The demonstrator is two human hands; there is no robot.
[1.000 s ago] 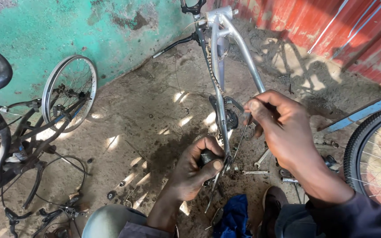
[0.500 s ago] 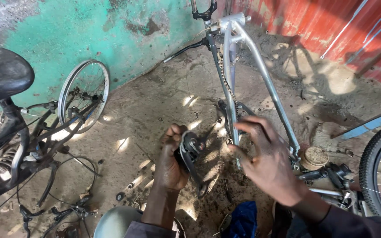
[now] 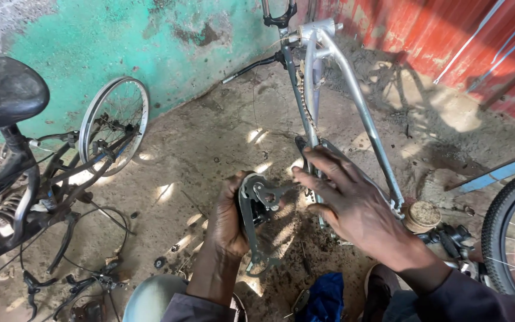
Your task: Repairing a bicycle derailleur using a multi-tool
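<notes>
The left hand (image 3: 229, 217) is wrapped tightly around a grey metal derailleur (image 3: 256, 222), holding it upright over the dirt floor (image 3: 198, 149) with its cage hanging down, so the pivot end faces the other hand. The right hand (image 3: 353, 206) lies open, fingers spread flat, gripping nothing; its fingertips rest on the silver bicycle frame (image 3: 353, 101) and reach towards the top of the derailleur, seemingly to steady the frame while the part is lined up. The frame lies upside down, its tubes running from the hands towards the corner where the green wall (image 3: 120, 36) meets the red metal sheet (image 3: 436, 36), which leaves the chain (image 3: 303, 101) exposed. A small round tin (image 3: 422, 216) sits on the floor just beside the frame, within easy reach. At the left edge stands a dark bicycle (image 3: 13, 179) with a loose wheel (image 3: 114, 122) behind it.
</notes>
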